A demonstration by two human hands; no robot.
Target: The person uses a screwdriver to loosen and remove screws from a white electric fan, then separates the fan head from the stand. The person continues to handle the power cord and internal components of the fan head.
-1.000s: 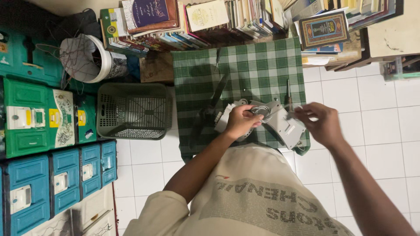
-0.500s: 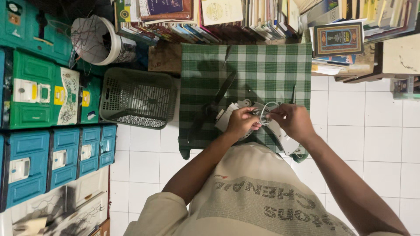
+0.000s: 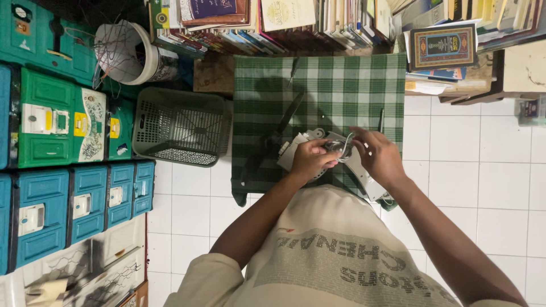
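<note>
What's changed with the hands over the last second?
The right hand moved in from the right to the white plastic device and now grips its grey cable beside the left hand, which stays on it. The green checked cloth and mesh basket are unmoved.

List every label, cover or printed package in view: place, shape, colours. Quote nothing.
Framed-pattern book cover: upper right on the stack, rectangular, dark with red-gold border.
Illustrated white sticker: on a green plastic box at left, tall rectangle.
Yellow label: beside that sticker, small rectangle.
Cream book cover: top centre, rectangular.
</note>
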